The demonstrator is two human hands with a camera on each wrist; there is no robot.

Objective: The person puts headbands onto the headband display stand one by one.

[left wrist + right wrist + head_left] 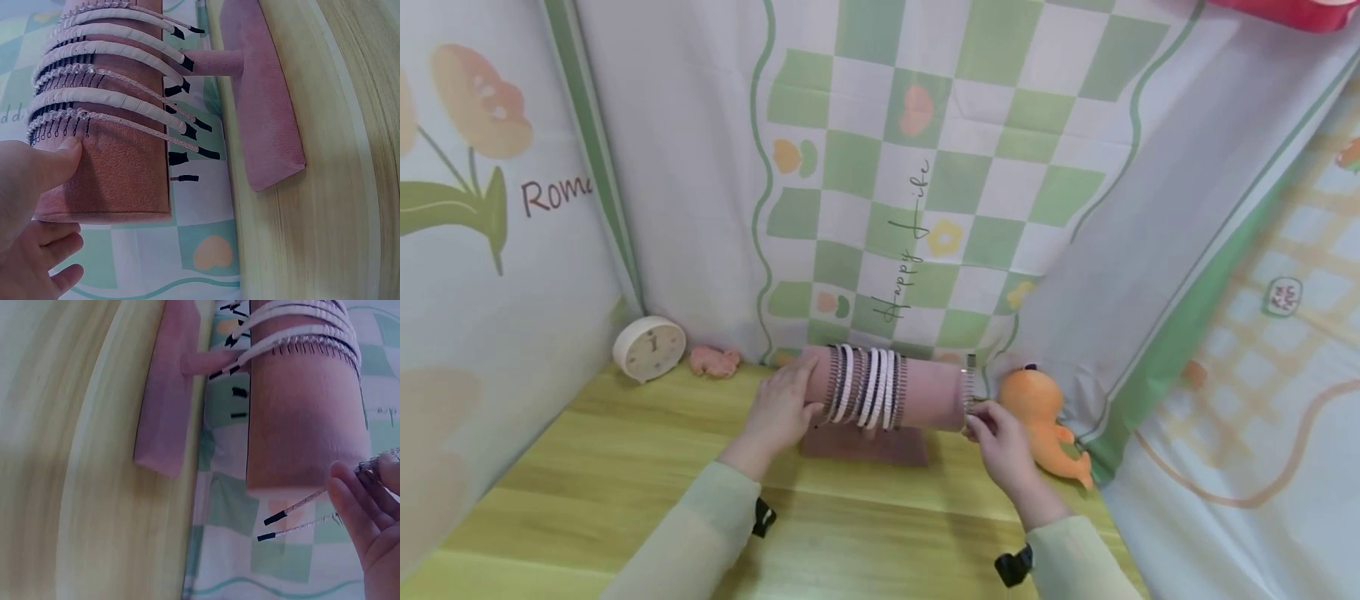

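A pink velvet headband stand (934, 398) has a horizontal roll on a post and flat base (269, 106). White headbands (125, 55) and beaded ones with small wire teeth circle its left and middle part, their black tips sticking out below. My left hand (781, 408) holds the roll's left end, thumb on its surface near the last beaded headband (137, 127). At the right end, my right hand (1003, 443) pinches another beaded headband (967, 392) between thumb and fingers. In the right wrist view its two black-tipped ends hang just past the roll's edge.
On the wooden table (587, 500) a white round clock (650, 348) and a small pink figure (714, 362) stand at the back left. An orange plush toy (1037, 417) leans by the right hand. Patterned curtain (917, 167) hangs close behind the stand.
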